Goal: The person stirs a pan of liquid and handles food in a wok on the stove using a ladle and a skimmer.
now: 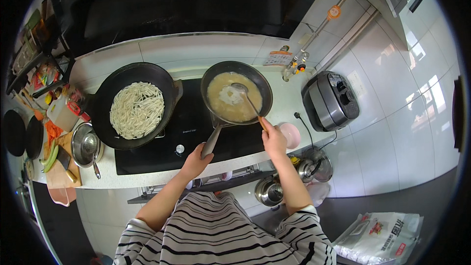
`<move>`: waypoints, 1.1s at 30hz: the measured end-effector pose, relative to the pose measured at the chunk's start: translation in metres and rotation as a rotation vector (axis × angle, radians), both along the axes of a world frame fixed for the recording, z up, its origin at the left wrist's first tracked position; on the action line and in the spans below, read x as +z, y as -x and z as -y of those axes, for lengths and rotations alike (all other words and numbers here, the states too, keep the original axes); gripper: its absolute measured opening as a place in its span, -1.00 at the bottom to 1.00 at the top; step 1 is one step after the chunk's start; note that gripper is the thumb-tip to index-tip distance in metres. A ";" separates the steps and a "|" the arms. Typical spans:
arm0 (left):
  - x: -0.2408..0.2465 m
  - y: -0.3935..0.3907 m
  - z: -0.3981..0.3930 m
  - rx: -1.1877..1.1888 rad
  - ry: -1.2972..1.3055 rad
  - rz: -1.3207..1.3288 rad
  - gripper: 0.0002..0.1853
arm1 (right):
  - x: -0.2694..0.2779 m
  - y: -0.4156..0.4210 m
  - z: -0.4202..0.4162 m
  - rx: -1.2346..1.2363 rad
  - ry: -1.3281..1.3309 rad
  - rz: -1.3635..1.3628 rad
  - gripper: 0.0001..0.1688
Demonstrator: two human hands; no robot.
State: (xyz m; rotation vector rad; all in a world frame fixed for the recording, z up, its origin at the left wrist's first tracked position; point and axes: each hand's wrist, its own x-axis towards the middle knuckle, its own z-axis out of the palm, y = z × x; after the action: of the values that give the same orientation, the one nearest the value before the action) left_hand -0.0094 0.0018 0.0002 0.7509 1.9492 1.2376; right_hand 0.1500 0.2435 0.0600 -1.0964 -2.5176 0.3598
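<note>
My left hand grips the handle of a dark frying pan on the right burner. In that pan lies a cloudy yellowish liquid with a paler patch near its middle. A metal ladle with an orange-brown handle is held in my right hand, its bowl dipped at the pale patch. Left of the pan, a large black wok holds a mound of pale, thin strips of food. Both vessels stand on a black glass cooktop.
A pink bowl sits beside my right wrist. Further right stands a grey electric cooker with its cord. On the left are a metal strainer and bowl and a cutting board with a cleaver. Below the counter, a drawer is pulled out.
</note>
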 end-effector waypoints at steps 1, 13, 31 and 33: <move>-0.003 -0.002 0.000 0.019 -0.008 -0.003 -0.39 | 0.011 -0.008 -0.003 0.046 -0.004 -0.025 -0.46; -0.001 -0.006 -0.003 0.054 0.037 0.044 -0.41 | 0.113 -0.076 0.021 0.202 0.414 0.021 -0.53; -0.002 -0.008 -0.003 0.053 0.023 0.029 -0.43 | -0.027 0.027 -0.003 0.126 -0.031 0.050 -0.38; 0.002 -0.008 -0.003 0.053 0.023 0.023 -0.44 | -0.036 0.031 -0.016 0.123 -0.092 -0.014 -0.39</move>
State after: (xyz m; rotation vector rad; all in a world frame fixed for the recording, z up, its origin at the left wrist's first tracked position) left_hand -0.0014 0.0050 0.0020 0.6747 1.9732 1.2476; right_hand 0.1190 0.2594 0.0239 -0.9046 -2.5686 0.2804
